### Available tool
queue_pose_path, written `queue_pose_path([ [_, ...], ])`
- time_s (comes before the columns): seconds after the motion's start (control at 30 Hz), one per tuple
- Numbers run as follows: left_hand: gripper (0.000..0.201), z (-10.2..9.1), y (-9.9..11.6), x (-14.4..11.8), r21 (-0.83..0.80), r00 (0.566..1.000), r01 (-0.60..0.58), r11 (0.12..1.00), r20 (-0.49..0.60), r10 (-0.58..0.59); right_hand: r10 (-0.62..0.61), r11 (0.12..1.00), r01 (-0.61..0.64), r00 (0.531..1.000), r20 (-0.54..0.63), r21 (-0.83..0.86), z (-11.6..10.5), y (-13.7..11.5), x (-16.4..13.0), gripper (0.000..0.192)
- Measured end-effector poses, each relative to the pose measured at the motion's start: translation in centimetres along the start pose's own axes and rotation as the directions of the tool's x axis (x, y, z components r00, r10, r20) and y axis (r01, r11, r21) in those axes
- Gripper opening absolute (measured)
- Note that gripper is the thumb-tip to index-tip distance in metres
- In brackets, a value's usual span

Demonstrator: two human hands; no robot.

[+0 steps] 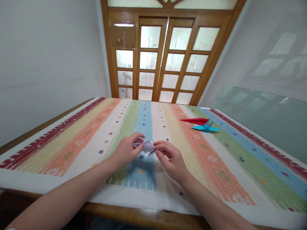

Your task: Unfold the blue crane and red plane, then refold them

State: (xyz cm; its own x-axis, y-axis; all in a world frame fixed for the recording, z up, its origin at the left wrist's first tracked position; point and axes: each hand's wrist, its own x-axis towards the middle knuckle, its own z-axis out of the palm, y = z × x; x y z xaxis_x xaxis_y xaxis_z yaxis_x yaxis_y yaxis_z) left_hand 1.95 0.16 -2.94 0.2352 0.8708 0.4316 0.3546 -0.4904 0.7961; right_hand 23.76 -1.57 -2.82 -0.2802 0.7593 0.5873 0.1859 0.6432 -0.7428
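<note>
Two hands hold one small folded piece of pale purple paper (147,147) just above the striped cloth (90,139), near the middle. The left hand (126,151) pinches its left side. The right hand (170,158) pinches its right side with curled fingers.

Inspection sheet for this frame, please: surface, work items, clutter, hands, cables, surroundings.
Surface: wooden table under a striped cloth.
Work items: small pale folded paper, held above the cloth.
Clutter: red paper crane and blue paper crane, far right, lying close together.
Hands: left hand and right hand each pinch one side of the paper.
Cables: nothing seen.
Surroundings: wooden glazed door, white walls, glass panel at right.
</note>
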Motion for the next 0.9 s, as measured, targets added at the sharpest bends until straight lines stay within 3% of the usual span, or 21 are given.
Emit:
queue_pose_path([
  [0.27, 0.024, -0.1, -0.2, 0.0, 0.067, 0.999, -0.019, 0.998, 0.039, 0.017, 0.129, 0.984, -0.127, 0.992, -0.009, 0.121, 0.0, 1.1, -0.1, 0.012],
  [0.5, 0.026, -0.1, 0.1, 0.1, 0.053, 0.999, -0.033, 0.998, 0.021, 0.032, -0.025, 0.995, 0.036, 0.992, 0.121, -0.092, -1.0, 0.2, 0.4, 0.026],
  [0.67, 0.026, 0.0, -0.2, 0.1, 0.013, 1.0, -0.005, 1.0, 0.005, 0.004, 0.002, 0.993, 0.015, 0.989, 0.145, -0.118, -1.1, -0.4, 0.4, 0.012],
  [0.9, 0.019, -0.4, 0.9, 0.0, 0.118, 0.995, -0.077, 0.99, 0.073, 0.069, -0.037, 0.992, 0.057, 0.985, 0.17, -0.115, -0.9, 0.3, 0.2, 0.023],
])
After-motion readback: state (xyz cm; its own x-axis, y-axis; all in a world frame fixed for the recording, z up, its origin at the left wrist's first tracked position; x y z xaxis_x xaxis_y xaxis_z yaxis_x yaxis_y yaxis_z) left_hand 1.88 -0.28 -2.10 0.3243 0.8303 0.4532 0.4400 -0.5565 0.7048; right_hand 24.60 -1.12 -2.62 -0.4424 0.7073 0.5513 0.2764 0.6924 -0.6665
